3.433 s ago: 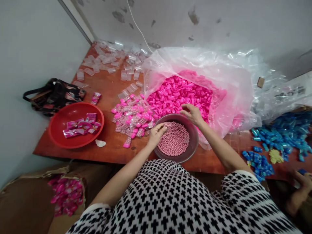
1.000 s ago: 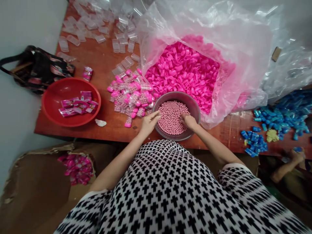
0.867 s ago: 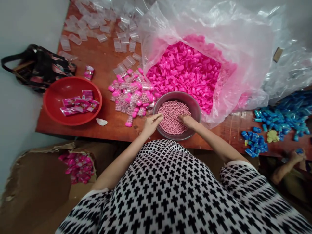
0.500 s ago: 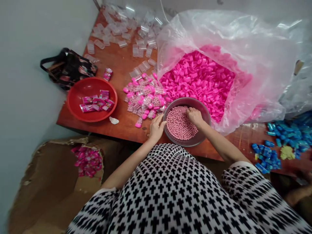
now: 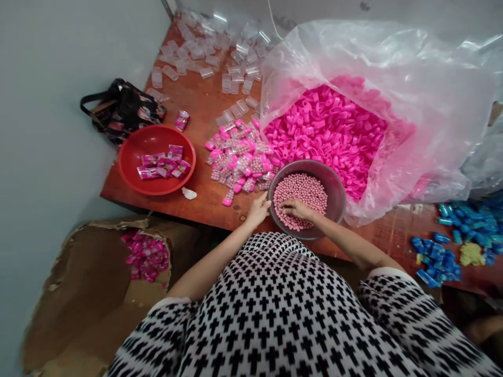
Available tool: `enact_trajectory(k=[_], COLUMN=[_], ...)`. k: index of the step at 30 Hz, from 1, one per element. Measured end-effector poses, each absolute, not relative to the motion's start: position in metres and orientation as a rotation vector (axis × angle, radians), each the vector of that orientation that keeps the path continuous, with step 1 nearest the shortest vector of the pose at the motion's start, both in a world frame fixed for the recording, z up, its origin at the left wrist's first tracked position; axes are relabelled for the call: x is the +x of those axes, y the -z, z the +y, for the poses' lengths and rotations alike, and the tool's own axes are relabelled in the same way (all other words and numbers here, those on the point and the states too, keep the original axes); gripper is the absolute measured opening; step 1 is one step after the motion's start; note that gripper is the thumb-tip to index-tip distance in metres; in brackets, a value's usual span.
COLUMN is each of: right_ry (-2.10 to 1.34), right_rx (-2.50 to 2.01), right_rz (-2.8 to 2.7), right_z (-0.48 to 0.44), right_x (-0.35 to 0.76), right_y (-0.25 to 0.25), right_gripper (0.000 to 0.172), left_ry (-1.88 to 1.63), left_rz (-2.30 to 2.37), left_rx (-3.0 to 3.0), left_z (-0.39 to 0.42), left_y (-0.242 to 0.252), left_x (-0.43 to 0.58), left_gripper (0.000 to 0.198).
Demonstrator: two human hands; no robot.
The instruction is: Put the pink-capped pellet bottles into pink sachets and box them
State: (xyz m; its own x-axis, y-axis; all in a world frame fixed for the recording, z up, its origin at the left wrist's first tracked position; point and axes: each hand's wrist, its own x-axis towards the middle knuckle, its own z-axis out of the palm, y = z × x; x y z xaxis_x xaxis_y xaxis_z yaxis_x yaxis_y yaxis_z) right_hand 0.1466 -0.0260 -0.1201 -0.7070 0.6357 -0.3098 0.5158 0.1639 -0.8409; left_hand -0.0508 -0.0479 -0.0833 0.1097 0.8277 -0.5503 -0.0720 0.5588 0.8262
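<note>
Pink, small round beads [image 5: 306, 187] lay in a round grey bowl [image 5: 336, 195], directly under the right hand [image 5: 295, 208] and spreading just beyond it. Step in hand, as judged: picking or gathering among these beads with the right hand while the left hand [image 5: 259, 210] attended at the bowl's near-left rim. Any further move at this spot would, in my judgement, call for a light fingertip grip, since the beads looked loose and apt to roll. Pose: right forearm slanted inward across the bowl's near-right rim, palm down, fingers bent over the beads with the tips among them; whether any bead was pinched, could not tell. Left forearm slanted inward from the opposite side, back of the hand upward, fingers drawn narrow and close together at the rim; whether they held something small, or pressed the rim, could not tell. Just ahead of the left hand lay a heap of clear plastic bead-filled containers with pink caps [image 5: 240, 157]. Past the right hand, beyond the bowl, loose bright-pink plastic caps [image 5: 326, 131] filled an open translucent plastic bag [image 5: 377, 50]. Well apart, left of the left hand, stood a shallow red plastic basin [image 5: 128, 170] holding shiny pink packets [image 5: 166, 166].
</note>
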Motion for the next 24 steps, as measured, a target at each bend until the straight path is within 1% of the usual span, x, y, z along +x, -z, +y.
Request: enact_trajectory(k=[3,6,10,12,14,16,18,20,22,24], right_ry=[-1.686,-1.682,-1.787,-1.843,-1.846,-1.81,-1.751,-1.696,-1.664,-1.617], right_rx=[-1.2,-1.245,-1.205,-1.184,-1.205,-1.244,-1.268,-1.271,-1.256,-1.25], right_rz=[-1.984,-1.738,-1.364,-1.192,-1.102,-1.057,-1.074,-1.111,-1.143,-1.188], right_z=[-0.033,-0.039,-0.042,-0.041,-0.039,-0.036,-0.035,-0.035,-0.037,-0.039], right_x=[0.159,0.168,0.174,0.174,0.174,0.174,0.173,0.17,0.166,0.165], right_y=[0.121,0.114,0.097,0.089,0.083,0.078,0.073,0.065,0.056,0.046], right_gripper=[0.028,0.033,0.029,0.027,0.028,0.03,0.031,0.031,0.031,0.032], left_ry=[-0.673,-0.652,-0.516,-0.412,-0.353,-0.4,-0.552,-0.695,-0.756,-0.762], left_rz=[1.304,1.341,1.319,1.341,1.436,1.53,1.529,1.389,1.209,1.052], left_rx=[0.637,0.636,0.753,0.944,1.259,1.569,1.7,1.62,1.366,1.042], left_z=[-0.051,-0.053,-0.055,-0.055,-0.054,-0.051,-0.048,-0.045,-0.042,-0.039], left_y=[0.076,0.073,0.071,0.067,0.06,0.052,0.047,0.045,0.047,0.05], left_x=[-0.043,-0.036,-0.034,-0.037,-0.042,-0.044,-0.042,-0.033,-0.021,-0.009], left_gripper=[0.05,0.05,0.044,0.037,0.029,0.026,0.031,0.037,0.044,0.047])
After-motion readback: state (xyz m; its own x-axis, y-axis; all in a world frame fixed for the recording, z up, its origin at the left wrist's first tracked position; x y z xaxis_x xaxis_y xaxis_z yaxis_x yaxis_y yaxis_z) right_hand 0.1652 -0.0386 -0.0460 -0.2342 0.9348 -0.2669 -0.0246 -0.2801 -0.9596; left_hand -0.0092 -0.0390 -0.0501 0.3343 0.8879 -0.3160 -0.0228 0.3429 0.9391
